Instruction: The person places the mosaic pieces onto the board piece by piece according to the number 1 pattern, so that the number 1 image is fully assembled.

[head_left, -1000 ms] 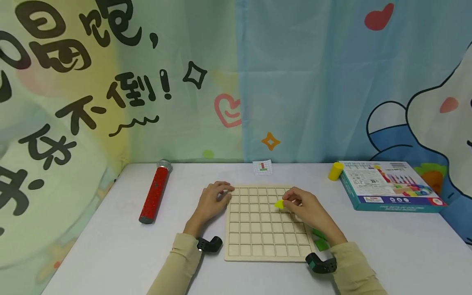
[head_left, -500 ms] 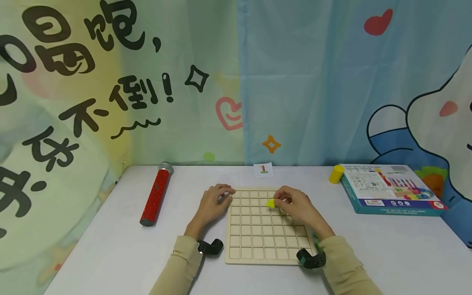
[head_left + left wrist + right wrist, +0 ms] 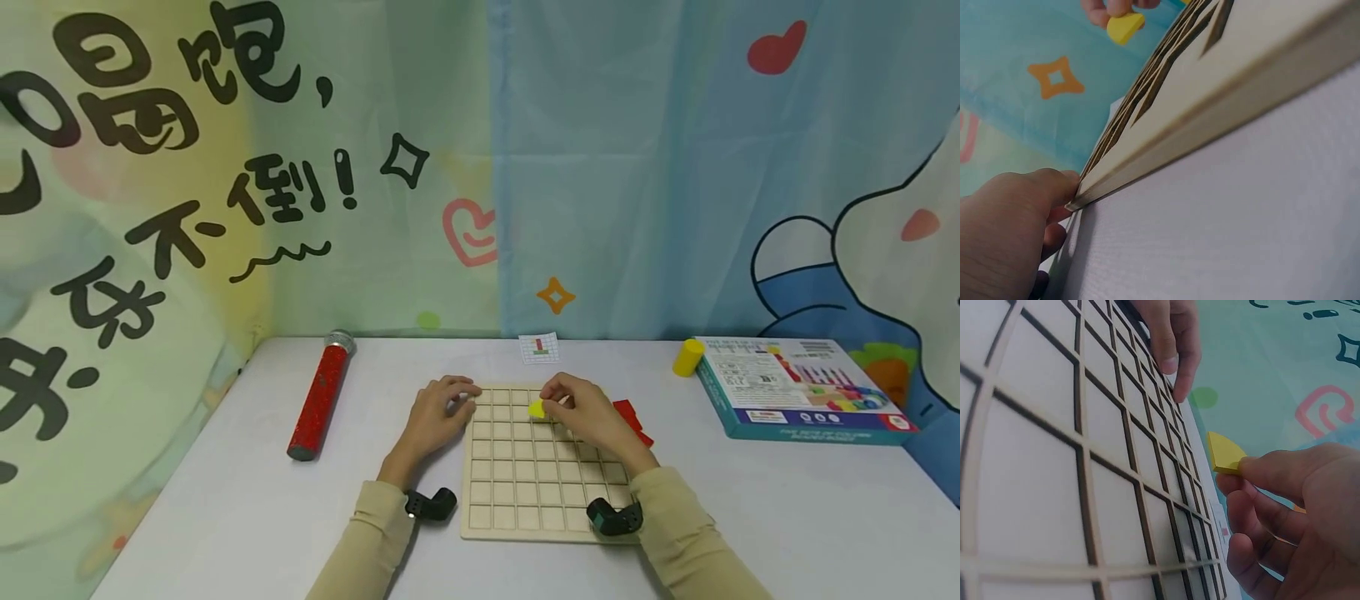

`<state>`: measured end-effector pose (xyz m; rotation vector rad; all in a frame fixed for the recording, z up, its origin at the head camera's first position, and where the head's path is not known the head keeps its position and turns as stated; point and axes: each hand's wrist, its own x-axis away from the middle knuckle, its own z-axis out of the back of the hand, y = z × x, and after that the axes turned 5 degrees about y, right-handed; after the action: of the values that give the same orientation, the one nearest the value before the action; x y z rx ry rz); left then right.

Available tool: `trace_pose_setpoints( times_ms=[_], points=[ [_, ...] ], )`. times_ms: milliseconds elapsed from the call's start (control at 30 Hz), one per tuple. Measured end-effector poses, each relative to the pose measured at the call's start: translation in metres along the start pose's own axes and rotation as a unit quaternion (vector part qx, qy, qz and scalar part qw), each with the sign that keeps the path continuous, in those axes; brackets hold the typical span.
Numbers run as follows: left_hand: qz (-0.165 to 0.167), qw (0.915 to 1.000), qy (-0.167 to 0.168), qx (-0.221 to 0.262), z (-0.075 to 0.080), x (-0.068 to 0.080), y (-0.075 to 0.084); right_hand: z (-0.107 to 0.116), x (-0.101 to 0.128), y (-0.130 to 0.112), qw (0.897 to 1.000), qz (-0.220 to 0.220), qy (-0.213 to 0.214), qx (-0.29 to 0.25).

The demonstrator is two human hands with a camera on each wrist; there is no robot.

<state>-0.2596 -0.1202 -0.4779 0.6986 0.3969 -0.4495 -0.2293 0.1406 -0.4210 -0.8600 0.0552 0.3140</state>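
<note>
Right hand (image 3: 587,412) pinches a yellow quarter-round piece (image 3: 1225,453), seemingly above the gridded board (image 3: 514,493); left hand (image 3: 439,412) holds the board's corner.

Left hand (image 3: 1010,231) touching wooden board (image 3: 1241,75), right hand (image 3: 1119,7) pinching yellow piece (image 3: 1125,29)

The board (image 3: 525,493) looks like smooth matt wood, the piece (image 3: 1225,453) even and matt (painted wood or plastic, hard to tell), the box (image 3: 806,387) printed card, the backdrop (image 3: 585,167) creased cloth, the table (image 3: 1241,206) finely textured, the mic (image 3: 321,404) speckled with a metallic-looking head.
</note>
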Motion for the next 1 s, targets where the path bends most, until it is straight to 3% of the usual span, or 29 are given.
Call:
trace_pose_setpoints(
  times_ms=[333,667,1000],
  points=[
    [0.004,1.0000,-0.005,-0.001,-0.002,0.001,-0.003,-0.016,-0.011,-0.002,1.000,-0.004,-0.018,0.004],
    [0.009,0.9999,-0.009,0.001,0.000,-0.002,-0.002,-0.028,-0.020,0.001,0.997,0.027,-0.021,0.073],
    [0.008,0.9999,-0.008,-0.001,0.000,0.000,-0.002,-0.032,-0.014,-0.003,0.990,0.036,-0.006,0.134]
  ],
)
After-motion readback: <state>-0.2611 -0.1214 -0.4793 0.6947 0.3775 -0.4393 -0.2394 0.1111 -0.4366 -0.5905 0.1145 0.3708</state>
